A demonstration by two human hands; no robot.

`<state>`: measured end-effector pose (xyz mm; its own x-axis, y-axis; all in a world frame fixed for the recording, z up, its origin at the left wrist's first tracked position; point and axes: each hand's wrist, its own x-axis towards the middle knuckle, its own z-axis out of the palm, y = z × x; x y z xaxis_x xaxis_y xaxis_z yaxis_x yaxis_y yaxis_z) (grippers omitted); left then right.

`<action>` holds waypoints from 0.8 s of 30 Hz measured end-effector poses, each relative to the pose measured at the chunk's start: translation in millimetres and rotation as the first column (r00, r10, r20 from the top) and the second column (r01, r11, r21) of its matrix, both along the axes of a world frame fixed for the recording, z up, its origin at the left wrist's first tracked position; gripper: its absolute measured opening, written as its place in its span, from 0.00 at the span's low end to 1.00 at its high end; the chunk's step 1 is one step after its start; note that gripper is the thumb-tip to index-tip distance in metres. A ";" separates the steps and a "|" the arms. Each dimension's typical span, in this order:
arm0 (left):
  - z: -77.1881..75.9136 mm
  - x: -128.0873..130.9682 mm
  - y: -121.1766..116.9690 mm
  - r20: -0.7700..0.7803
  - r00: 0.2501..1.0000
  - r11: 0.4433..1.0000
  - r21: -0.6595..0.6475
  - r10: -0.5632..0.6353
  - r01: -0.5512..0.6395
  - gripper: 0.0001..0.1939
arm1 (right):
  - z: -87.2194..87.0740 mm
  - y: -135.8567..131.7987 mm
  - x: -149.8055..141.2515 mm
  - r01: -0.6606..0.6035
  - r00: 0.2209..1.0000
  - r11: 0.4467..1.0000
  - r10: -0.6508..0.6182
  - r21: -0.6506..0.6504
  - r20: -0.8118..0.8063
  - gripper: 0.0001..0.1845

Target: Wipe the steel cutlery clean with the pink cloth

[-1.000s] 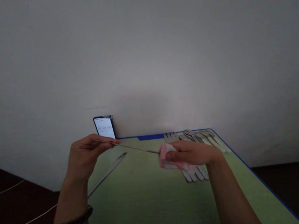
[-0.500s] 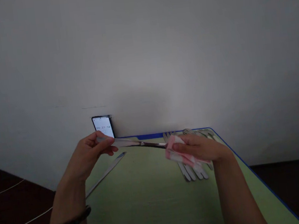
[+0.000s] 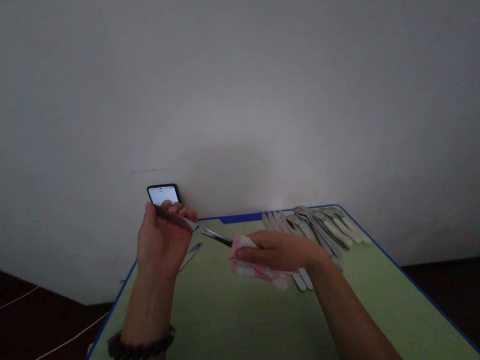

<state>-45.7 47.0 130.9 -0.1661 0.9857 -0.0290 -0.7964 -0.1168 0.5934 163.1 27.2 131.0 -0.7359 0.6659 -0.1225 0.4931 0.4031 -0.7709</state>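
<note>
My left hand (image 3: 163, 243) is closed around the handle end of a table knife (image 3: 205, 233), held above the green table (image 3: 240, 330). The blade slants down to the right into a pink and white cloth (image 3: 250, 265). My right hand (image 3: 280, 250) grips that cloth, wrapped round the blade. The knife's far end is hidden inside the cloth.
A row of several knives, spoons and forks (image 3: 315, 232) lies at the table's far right. Another knife (image 3: 190, 255) lies on the table behind my left hand. A lit phone (image 3: 162, 193) leans on the white wall. White cables (image 3: 39, 356) cross the dark floor at left.
My right hand with the cloth has slid left along the blade toward my left hand. My left hand has turned upright and lifted the handle.
</note>
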 end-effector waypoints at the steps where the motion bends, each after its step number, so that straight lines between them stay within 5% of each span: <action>1: 1.3 0.7 -1.7 0.054 0.998 1.000 0.001 -0.017 0.017 0.24 | -1.5 0.1 -2.6 0.004 1.000 1.000 -0.004 0.006 0.012 0.18; 9: 17.2 -5.7 -17.5 0.160 0.987 0.995 0.094 0.019 -0.034 0.28 | 4.1 -8.9 -18.4 -0.041 0.999 0.999 0.041 0.023 0.001 0.18; 16: 14.9 5.3 -19.1 0.109 0.992 0.991 0.111 0.059 -0.071 0.29 | -0.3 -5.4 -22.3 -0.047 0.999 0.999 0.047 0.015 0.028 0.18; 24: 17.5 -17.8 -19.1 0.041 0.987 0.976 0.146 0.157 -0.162 0.31 | 10.1 -9.0 -15.4 -0.016 1.000 0.983 0.015 0.185 0.007 0.16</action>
<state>-63.5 27.8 148.4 -0.3227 0.9403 0.1083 -0.7770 -0.3286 0.5369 147.7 18.2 141.1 -0.7458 0.6662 -0.0028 0.4901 0.5458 -0.6797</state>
